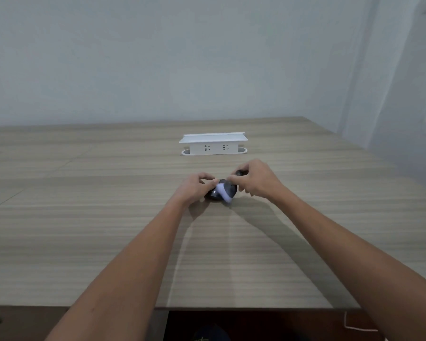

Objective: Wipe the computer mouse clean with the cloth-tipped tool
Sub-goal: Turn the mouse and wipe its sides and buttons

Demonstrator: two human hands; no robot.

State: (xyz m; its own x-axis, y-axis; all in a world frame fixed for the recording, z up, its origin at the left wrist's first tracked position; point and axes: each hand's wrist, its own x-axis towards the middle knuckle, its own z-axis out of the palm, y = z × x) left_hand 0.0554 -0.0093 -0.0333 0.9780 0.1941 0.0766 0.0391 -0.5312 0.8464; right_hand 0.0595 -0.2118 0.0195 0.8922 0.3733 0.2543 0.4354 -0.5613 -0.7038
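mouse (228, 190) between left hand (194, 187) gripping it and right hand (252, 179) pinching cloth-tipped tool (223, 193)

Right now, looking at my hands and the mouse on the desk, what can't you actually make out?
- Computer mouse: mostly hidden by both hands and the pale cloth tip; buttons unreadable.
- Cloth-tipped tool's handle: only a dark end shows above the right hand.
- Left hand: fingertip contact too small to judge.
- Socket box: far, details tiny.
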